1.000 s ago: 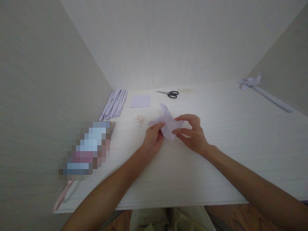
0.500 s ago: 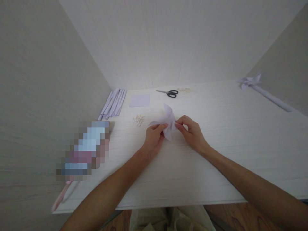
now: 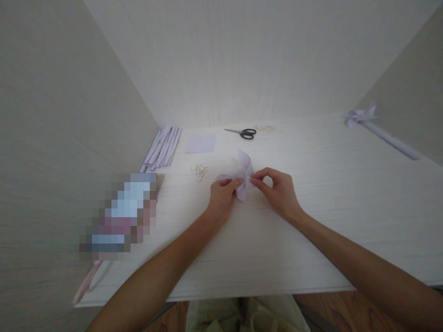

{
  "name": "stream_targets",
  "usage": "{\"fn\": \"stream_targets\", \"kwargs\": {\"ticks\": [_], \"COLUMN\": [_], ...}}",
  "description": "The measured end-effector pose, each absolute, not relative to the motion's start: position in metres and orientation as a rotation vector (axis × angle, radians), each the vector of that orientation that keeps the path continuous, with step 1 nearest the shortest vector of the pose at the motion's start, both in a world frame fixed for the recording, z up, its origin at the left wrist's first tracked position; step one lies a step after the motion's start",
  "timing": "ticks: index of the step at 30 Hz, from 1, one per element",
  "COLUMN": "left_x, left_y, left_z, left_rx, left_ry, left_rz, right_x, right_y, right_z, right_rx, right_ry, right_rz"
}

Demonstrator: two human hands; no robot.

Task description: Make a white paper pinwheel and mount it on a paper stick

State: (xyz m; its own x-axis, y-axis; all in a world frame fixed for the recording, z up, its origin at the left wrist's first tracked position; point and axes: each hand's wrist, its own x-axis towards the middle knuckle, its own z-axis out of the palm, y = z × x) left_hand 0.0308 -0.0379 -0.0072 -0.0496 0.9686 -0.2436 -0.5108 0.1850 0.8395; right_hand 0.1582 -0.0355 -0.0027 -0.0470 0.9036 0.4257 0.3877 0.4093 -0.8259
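Observation:
A pale lilac paper pinwheel (image 3: 245, 162) is held just above the middle of the table, its curved blades spread out. My left hand (image 3: 223, 196) pinches it near the centre, thumb on top and fingers underneath. From the other side, the thumb and forefinger of my right hand (image 3: 277, 189) are closed at the pinwheel's right-hand blade. Whether a small pin sits between the right fingertips I cannot make out. Left of the pinwheel lies a little heap of small pale pins or fasteners (image 3: 199, 172).
Scissors (image 3: 242, 133) lie at the back beside more small pale pieces (image 3: 265, 128). A square of lilac paper (image 3: 200, 144) and several rolled paper sticks (image 3: 162, 148) are further left. A finished pinwheel on a stick (image 3: 391, 138) rests at right. A blurred-out object (image 3: 126, 212) stands at left.
My right hand has turned slightly, its fingertips shifting a little left toward the pinwheel's centre. The top blade has tilted slightly right. My left hand keeps its pinch.

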Motion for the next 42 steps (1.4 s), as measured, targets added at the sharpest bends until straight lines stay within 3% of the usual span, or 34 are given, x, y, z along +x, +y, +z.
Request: {"fn": "stream_targets", "kwargs": {"ticks": [42], "left_x": [0.0300], "left_y": [-0.0380], "left_z": [-0.0100], "left_rx": [0.736], "left_ry": [1.029], "left_rz": [1.294], "right_x": [0.1537], "right_y": [-0.0385], "right_z": [-0.0007], "right_rx": [-1.269], "right_ry": [-1.651], "right_rz": [0.488]}}
